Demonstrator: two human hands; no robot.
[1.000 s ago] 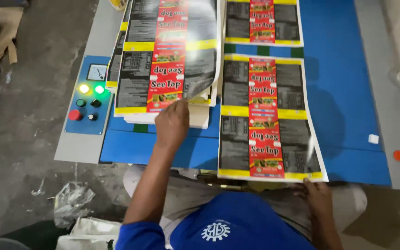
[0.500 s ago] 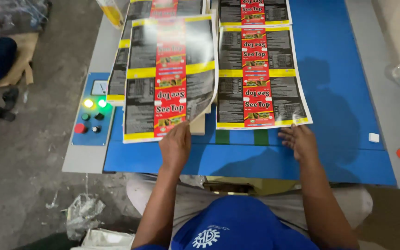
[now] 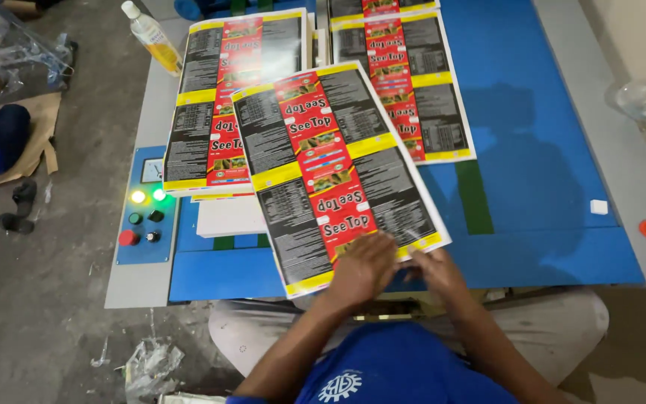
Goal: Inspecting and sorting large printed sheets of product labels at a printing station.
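- Left hand (image 3: 364, 265) and right hand (image 3: 434, 268) pinched the tilted printed sheet (image 3: 334, 168) at the desk's (image 3: 540, 187) near edge.
- Skewed over the left stack (image 3: 222, 112), it risked creasing or sliding off.

1. Only one view is on hand, the head view, worn on the person's head and looking steeply down over the blue-shirted chest and both forearms.
2. It faces forward across the flat blue-topped desk (image 3: 532, 187), whose near edge runs across the lower part of the frame and whose far end is cut off at the top.
3. It sits close: the left hand (image 3: 360, 269) and right hand (image 3: 439, 273) lie low in the middle.
4. The grey concrete floor (image 3: 54, 299) fills the left side.
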